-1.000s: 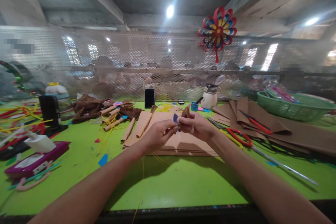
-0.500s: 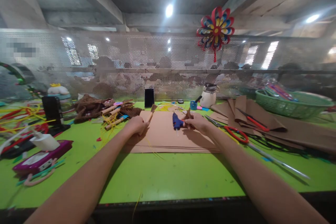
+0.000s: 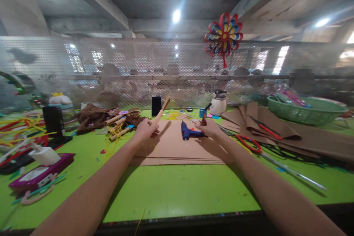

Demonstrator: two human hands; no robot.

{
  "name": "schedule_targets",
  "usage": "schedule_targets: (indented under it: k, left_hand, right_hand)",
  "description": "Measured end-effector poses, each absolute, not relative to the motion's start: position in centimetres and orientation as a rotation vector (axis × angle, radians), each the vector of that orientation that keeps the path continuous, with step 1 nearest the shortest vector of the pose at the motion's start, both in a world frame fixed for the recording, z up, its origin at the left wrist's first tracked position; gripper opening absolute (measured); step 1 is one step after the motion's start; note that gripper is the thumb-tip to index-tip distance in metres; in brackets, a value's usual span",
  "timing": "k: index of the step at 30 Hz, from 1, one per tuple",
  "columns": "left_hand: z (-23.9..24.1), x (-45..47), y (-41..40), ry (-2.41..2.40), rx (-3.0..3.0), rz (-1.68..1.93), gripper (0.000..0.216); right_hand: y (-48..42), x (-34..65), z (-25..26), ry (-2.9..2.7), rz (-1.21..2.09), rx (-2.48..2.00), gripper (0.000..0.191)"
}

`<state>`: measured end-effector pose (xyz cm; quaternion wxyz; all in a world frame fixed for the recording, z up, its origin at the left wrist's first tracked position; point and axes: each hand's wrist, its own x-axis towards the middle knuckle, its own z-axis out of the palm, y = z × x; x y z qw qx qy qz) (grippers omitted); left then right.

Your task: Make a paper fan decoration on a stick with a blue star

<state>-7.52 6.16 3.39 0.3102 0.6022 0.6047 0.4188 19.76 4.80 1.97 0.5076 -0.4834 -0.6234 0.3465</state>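
My left hand (image 3: 144,129) grips a tan rolled paper stick (image 3: 162,111) and holds it tilted up over the brown cardboard sheets (image 3: 171,147). A small brown folded paper piece (image 3: 204,119) is pinched in my right hand (image 3: 209,128). A blue glue gun (image 3: 187,131) lies on the cardboard right beside my right hand's fingers.
More rolled paper sticks and brown paper fans (image 3: 121,121) lie at the left. Red-handled scissors (image 3: 250,143), brown paper sheets (image 3: 276,129) and a green basket (image 3: 304,112) are at the right. A black phone (image 3: 156,105) and a white pot (image 3: 218,104) stand at the back by the mesh screen.
My hands parted. The glue gun went down onto the cardboard. My left hand reached left, took a rolled paper stick and lifted it. My right hand kept the brown paper piece.
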Motion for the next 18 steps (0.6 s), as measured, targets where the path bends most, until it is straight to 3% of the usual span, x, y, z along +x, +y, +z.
schedule_targets:
  k: [11, 18]
  left_hand:
    - [3.3, -6.8, 5.2, 1.212, 1.613, 1.215, 0.035]
    - [3.6, -5.6, 4.3, 1.059, 1.471, 1.197, 0.041]
  right_hand:
    - [6.1, 20.3, 1.9, -1.547, 0.47, -1.442, 0.02]
    - [5.7, 19.7, 1.7, -1.604, 0.405, -1.482, 0.013]
